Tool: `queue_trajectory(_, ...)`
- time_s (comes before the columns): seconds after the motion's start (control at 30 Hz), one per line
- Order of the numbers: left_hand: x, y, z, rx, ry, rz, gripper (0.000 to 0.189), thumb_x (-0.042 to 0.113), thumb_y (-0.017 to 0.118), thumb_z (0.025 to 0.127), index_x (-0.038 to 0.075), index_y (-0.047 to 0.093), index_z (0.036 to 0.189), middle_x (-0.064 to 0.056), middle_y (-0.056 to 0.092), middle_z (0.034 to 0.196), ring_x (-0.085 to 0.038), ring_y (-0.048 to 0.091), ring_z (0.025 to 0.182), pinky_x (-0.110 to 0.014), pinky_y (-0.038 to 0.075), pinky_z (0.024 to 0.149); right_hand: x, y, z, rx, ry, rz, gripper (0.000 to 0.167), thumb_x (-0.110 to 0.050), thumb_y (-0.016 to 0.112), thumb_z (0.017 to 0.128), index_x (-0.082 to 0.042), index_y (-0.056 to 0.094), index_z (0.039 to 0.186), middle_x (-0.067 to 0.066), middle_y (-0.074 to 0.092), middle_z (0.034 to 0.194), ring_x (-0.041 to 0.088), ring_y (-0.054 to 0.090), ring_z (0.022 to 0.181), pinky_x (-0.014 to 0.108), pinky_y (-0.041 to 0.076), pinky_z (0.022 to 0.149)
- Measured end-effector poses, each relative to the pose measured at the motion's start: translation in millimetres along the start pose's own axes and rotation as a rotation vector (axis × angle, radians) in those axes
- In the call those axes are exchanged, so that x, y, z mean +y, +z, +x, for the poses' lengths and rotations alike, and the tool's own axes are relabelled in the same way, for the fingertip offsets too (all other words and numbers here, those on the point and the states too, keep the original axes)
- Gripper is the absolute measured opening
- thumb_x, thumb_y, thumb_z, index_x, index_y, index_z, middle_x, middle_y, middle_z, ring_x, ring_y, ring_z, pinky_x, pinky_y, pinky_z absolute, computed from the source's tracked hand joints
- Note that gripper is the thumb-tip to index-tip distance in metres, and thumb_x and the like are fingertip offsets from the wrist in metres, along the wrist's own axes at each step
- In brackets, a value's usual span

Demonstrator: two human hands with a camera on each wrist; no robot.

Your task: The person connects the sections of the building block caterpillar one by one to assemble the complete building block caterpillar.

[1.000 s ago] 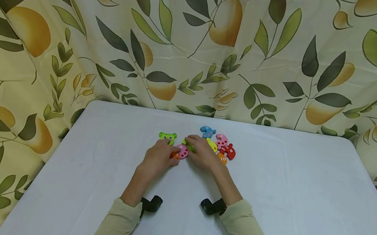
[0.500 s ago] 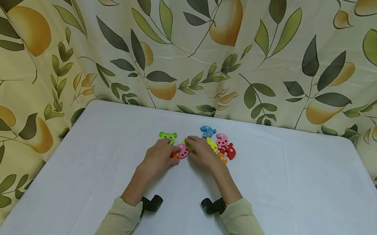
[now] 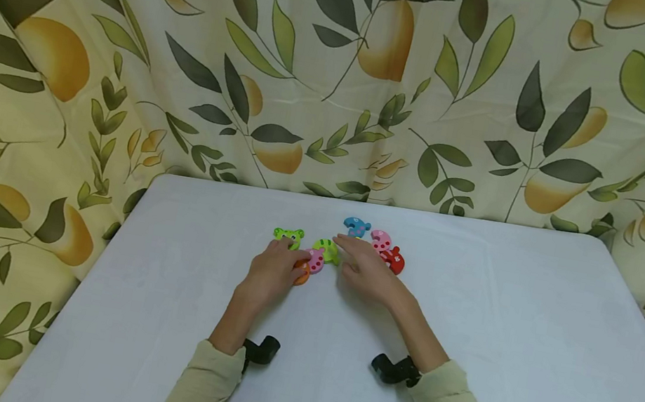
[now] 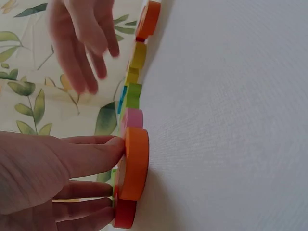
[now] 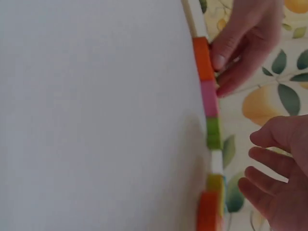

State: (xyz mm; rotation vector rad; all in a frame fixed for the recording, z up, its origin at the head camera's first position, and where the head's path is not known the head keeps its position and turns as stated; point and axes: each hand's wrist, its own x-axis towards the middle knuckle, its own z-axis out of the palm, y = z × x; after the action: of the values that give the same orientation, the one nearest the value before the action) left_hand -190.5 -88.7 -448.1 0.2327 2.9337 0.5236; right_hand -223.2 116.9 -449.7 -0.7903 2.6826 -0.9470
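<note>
While the left hand [image 3: 274, 265], its grip apart, rests a straight thumb on an orange toy piece [image 3: 302, 275] on the white bench [image 3: 316, 392], the right hand [image 3: 371, 271] hovers, grip also apart, near a striped green piece [image 3: 326, 251].

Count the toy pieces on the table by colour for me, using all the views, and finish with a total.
Green pieces: 2
Pink pieces: 2
Orange pieces: 2
Red pieces: 2
Blue piece: 1
Yellow piece: 1
Total in view: 10
</note>
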Motion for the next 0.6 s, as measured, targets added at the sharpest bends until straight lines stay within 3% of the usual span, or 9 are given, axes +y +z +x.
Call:
queue_trajectory(0.13, 1.8, 3.3, 0.0, 0.027, -0.010, 0.019, 0.036, 0.027, 0.064, 0.093, 0.024, 0.064, 0.129, -0.014, 0.053, 0.133, -0.028, 0.049, 0.118, -0.043, 0.056, 0.082, 9, -20, -25.5, 0.048, -0.004, 0.030, 0.053, 0.000, 0.053, 0.090, 0.002, 0.044, 0.142, 0.022, 0.045, 0.147, 0.041, 0.040, 0.137, 0.056, 0.036, 0.111)
queue_trajectory(0.27, 2.7, 4.8, -0.4, 0.051, 0.006, 0.034, 0.036, 0.026, 0.064, 0.093, 0.023, 0.063, 0.128, -0.014, 0.053, 0.130, -0.027, 0.049, 0.115, -0.039, 0.056, 0.078, 19, -32, -47.7, 0.063, 0.042, 0.022, 0.053, -0.001, 0.052, 0.091, 0.001, 0.043, 0.143, 0.024, 0.047, 0.144, 0.043, 0.044, 0.131, 0.058, 0.039, 0.108)
queue_trajectory(0.5, 3.6, 5.5, -0.8, 0.053, 0.039, 0.045, 0.036, 0.021, 0.062, 0.094, 0.018, 0.060, 0.130, -0.012, 0.048, 0.142, -0.031, 0.045, 0.128, -0.045, 0.051, 0.095, 31, -39, -68.8, 0.079, 0.104, 0.013, 0.053, -0.002, 0.053, 0.093, 0.001, 0.041, 0.145, 0.025, 0.046, 0.144, 0.043, 0.048, 0.128, 0.057, 0.045, 0.101)
queue_trajectory(0.6, 4.7, 6.1, -0.5, 0.035, 0.071, 0.049, 0.042, 0.012, 0.063, 0.093, 0.017, 0.057, 0.134, -0.009, 0.045, 0.148, -0.031, 0.041, 0.135, -0.047, 0.046, 0.105, 35, -41, -71.6, 0.083, 0.122, 0.028, 0.053, -0.002, 0.052, 0.093, 0.001, 0.040, 0.145, 0.025, 0.045, 0.145, 0.042, 0.047, 0.130, 0.056, 0.046, 0.100)
